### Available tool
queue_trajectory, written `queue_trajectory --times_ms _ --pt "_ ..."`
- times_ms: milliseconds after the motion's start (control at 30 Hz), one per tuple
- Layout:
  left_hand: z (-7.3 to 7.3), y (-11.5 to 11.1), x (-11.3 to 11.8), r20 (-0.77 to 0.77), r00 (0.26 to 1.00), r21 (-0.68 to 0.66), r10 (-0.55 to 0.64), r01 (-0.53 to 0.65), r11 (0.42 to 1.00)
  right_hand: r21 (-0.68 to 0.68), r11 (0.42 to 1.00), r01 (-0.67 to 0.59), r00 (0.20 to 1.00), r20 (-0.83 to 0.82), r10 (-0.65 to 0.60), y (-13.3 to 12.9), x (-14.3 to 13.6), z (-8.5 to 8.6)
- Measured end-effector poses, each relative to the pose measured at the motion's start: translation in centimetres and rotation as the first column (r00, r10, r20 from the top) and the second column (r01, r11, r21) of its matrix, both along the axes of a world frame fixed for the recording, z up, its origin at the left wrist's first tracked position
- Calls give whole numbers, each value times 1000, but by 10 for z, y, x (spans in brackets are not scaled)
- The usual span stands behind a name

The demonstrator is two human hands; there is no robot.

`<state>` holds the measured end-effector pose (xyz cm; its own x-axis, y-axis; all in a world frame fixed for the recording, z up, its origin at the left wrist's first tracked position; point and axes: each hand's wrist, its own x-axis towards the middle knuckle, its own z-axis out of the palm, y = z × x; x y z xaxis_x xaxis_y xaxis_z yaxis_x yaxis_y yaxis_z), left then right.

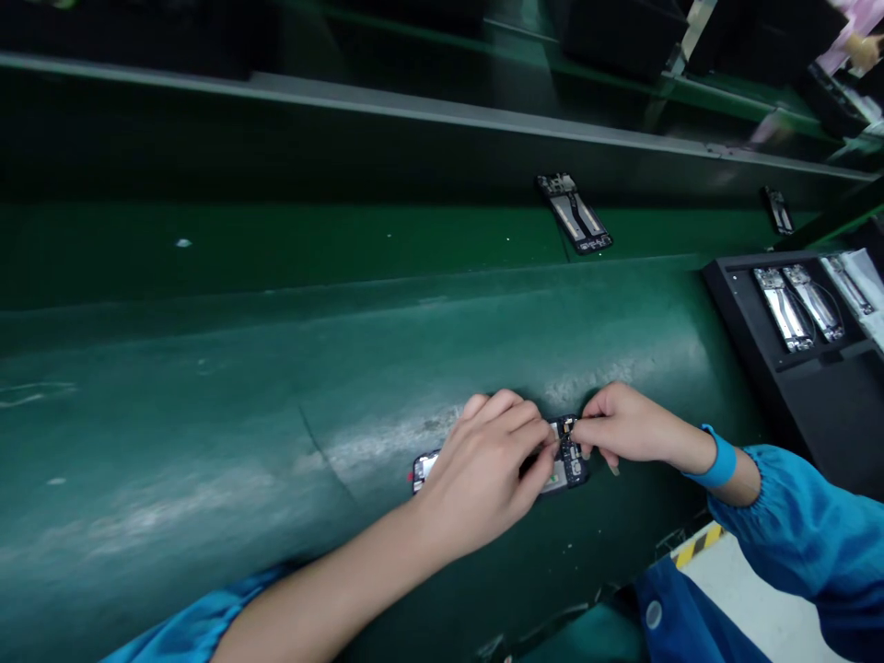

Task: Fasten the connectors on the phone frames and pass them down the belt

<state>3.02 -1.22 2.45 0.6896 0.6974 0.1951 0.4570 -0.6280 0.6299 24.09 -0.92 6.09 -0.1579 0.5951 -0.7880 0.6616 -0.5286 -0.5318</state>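
Note:
An opened phone (575,468) with its circuit board bared lies on the green mat under my hands. My left hand (487,456) is closed over its middle, fingers curled over the far side and thumb and forefinger together near the board. That hand covers much of the phone; its left end shows a small red spot. At the phone's right end my right hand (618,425) is closed in a pinch, thumb against forefinger, right at the board's edge. Whatever is between those fingertips is too small to make out. A blue band circles my right wrist.
Another opened phone (575,214) lies on the green strip behind the mat, and one more (778,210) farther right. A black tray (742,318) at the right holds several opened phones. A metal rail (414,110) crosses the back. Part of another person's hand (863,51) appears top right.

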Motion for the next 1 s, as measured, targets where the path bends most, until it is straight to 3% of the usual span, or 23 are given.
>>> queue_trajectory --times_ms 400,733,900,1000 --pt "0 6 -2 -7 1000 -70 17 -18 997 -15 999 -42 998 -57 41 7 2 2" --pt "-5 7 10 -45 999 52 23 -20 998 -25 999 -46 996 -72 44 6 4 -2" --pt "-7 5 19 -95 993 104 75 -65 993 212 965 -154 985 111 133 -2 -2 -1" --pt "-4 5 20 -104 988 111 116 -104 988 322 936 -142 990 40 136 -9 2 5"
